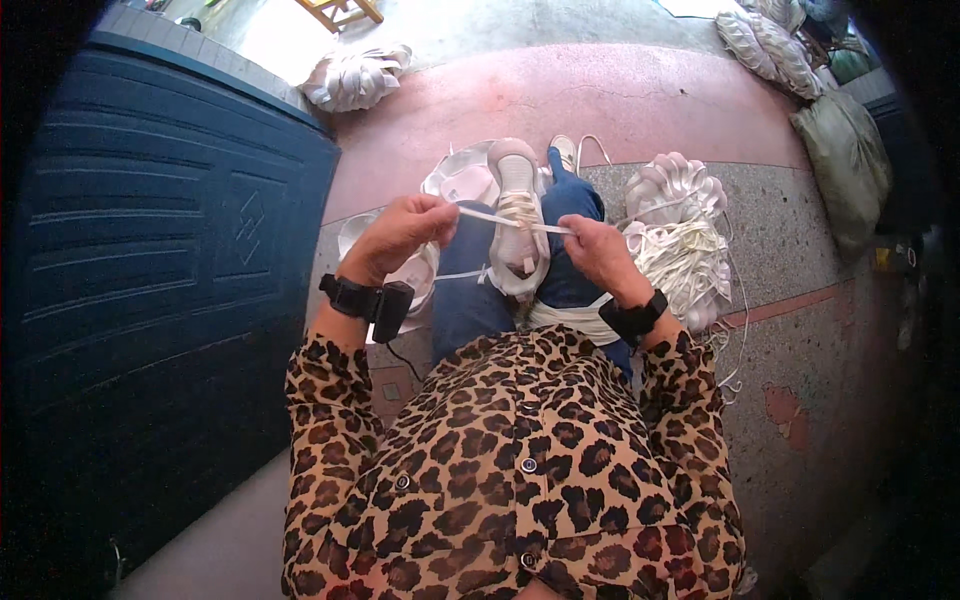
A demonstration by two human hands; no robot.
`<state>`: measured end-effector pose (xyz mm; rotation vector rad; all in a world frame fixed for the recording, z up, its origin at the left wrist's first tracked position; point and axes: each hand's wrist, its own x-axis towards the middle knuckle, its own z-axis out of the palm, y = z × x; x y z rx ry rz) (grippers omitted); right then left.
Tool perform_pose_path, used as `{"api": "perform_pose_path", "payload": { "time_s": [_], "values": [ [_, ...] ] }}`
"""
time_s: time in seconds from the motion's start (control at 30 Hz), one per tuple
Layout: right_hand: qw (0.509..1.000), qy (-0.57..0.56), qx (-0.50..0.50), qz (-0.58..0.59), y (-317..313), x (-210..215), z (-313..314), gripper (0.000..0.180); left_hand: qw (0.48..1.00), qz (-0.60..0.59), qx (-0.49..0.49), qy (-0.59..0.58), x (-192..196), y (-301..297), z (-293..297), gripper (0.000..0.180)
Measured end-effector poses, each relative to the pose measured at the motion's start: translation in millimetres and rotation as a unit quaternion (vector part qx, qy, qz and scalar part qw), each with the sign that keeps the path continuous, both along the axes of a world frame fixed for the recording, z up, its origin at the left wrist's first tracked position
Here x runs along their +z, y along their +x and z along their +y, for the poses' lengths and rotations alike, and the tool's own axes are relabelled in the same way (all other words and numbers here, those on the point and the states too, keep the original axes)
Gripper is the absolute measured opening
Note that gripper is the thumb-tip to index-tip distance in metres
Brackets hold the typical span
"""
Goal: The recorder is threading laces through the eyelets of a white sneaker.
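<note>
A pale sneaker rests between my thighs, toe pointing away from me. Its upper part carries a cream shoelace threaded across the front. My left hand is closed in a pinch on one end of the lace, to the left of the shoe. On the right, my right hand pinches the other end. Both lace ends stretch outward from the shoe, roughly in line. A loose bundle of cream laces lies beside my right leg.
White shoe parts are stacked at the right, and more pale pieces lie by my left leg. A blue panelled door stands at the left. Another white bundle is farther off. A full sack leans at the right.
</note>
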<state>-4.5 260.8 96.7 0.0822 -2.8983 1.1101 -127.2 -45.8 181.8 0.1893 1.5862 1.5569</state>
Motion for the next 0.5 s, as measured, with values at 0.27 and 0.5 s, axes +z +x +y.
{"api": "perform_pose_path", "payload": {
  "time_s": [0.27,0.5],
  "values": [
    [0.990,0.127,0.039,-0.037,2,8,21,0.022,0.979,-0.072,0.128,0.142,4,-1,11,0.028],
    [0.996,-0.017,0.075,0.041,-9,-33,-16,0.036,0.963,-0.171,0.185,0.096,-66,34,-4,0.018]
  ]
}}
